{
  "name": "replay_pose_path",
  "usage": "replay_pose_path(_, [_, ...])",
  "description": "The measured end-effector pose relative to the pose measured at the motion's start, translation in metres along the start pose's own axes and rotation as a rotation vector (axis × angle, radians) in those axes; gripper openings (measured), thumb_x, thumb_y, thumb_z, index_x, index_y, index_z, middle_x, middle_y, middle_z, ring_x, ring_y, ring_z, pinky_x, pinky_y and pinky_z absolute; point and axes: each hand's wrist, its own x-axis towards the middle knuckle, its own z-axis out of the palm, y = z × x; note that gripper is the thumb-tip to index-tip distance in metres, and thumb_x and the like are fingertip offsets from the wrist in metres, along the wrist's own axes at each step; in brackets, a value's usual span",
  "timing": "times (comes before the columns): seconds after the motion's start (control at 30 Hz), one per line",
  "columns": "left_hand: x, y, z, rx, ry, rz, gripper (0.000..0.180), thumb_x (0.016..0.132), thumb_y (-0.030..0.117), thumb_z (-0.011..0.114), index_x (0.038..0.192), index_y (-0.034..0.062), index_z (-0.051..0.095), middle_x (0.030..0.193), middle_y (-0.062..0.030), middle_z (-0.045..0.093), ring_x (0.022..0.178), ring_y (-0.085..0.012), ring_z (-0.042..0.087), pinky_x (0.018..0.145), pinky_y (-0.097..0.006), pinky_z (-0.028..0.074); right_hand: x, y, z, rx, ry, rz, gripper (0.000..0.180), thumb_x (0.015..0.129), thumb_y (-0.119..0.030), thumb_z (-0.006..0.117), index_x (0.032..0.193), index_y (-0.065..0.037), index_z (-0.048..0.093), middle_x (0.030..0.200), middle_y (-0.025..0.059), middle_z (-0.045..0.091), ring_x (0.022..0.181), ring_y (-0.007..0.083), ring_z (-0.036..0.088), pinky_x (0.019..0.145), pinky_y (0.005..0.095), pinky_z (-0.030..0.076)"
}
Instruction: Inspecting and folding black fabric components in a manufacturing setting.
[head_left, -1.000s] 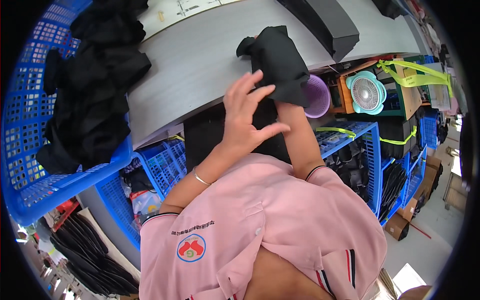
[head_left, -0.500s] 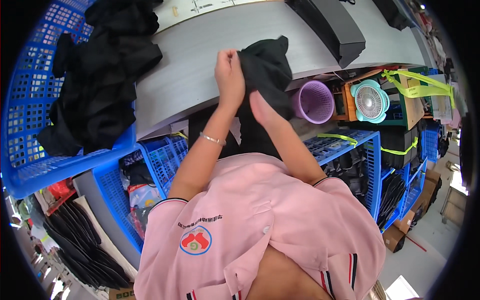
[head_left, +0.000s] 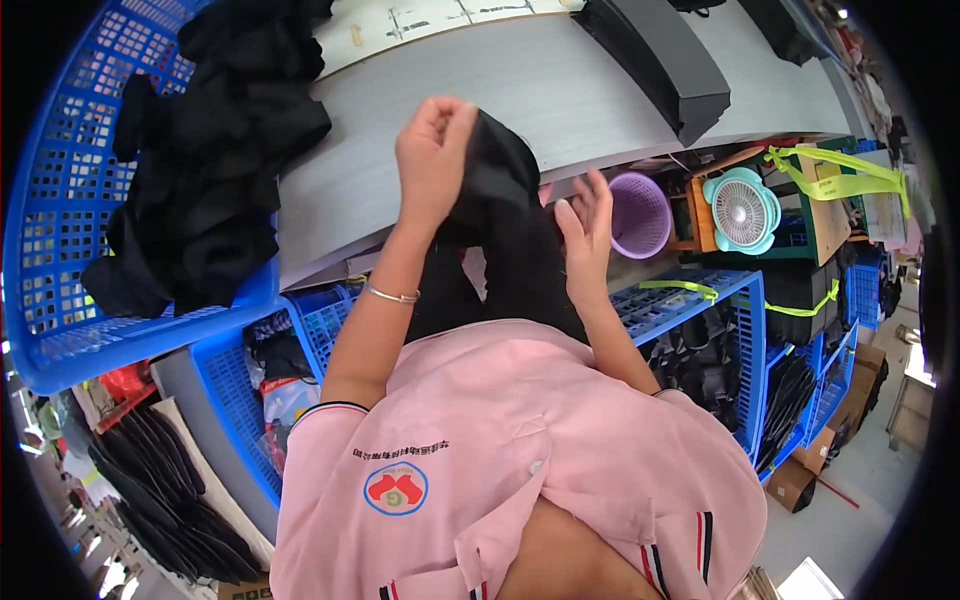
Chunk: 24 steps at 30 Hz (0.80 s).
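A piece of black fabric [head_left: 497, 172] hangs at the front edge of the grey table [head_left: 400, 120], over my lap. Its upper corner is pinched between the thumb and fingers of my left hand [head_left: 433, 160]. My right hand [head_left: 587, 232] is just right of the fabric, fingers apart and holding nothing that I can see. At the left, a heap of black fabric pieces [head_left: 215, 150] spills over a blue plastic basket [head_left: 60, 345].
A long dark grey block [head_left: 665, 70] lies on the table's right. Beyond my right hand stand a purple basket [head_left: 640, 215] and a small turquoise fan [head_left: 742, 207]. Blue crates [head_left: 745, 340] with black pieces flank me; cardboard boxes [head_left: 793, 482] sit on the floor.
My right hand has come out from under the fabric and moved right, its fingers now apart. My left hand has shifted slightly left, still pinching the fabric, which now hangs lower and narrower.
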Motion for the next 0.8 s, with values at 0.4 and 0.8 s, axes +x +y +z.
replay_pose_path(0.4, [-0.037, 0.009, -0.017, -0.251, 0.074, -0.420, 0.026, 0.100, 0.025, 0.057, 0.091, 0.0023, 0.064, 0.087, -0.0002, 0.063, 0.084, -0.0060, 0.058, 0.076, -0.023, 0.048, 0.024, -0.037, 0.044, -0.303, 0.107, -0.435, 0.023, 0.099, -0.017, 0.061, 0.089, 0.004, 0.065, 0.075, 0.0041, 0.062, 0.071, 0.0070, 0.052, 0.064, 0.0248, 0.044])
replay_pose_path(0.8, [-0.082, 0.010, -0.013, -1.066, -0.599, -1.015, 0.037, 0.097, 0.024, 0.059, 0.126, 0.0014, 0.058, 0.115, -0.0086, 0.064, 0.099, -0.0169, 0.064, 0.087, -0.029, 0.053, 0.020, -0.010, 0.052, -0.271, -0.861, -0.280, 0.012, 0.094, -0.009, 0.059, 0.103, -0.003, 0.064, 0.090, 0.0065, 0.064, 0.079, 0.0117, 0.061, 0.072, 0.0270, 0.050])
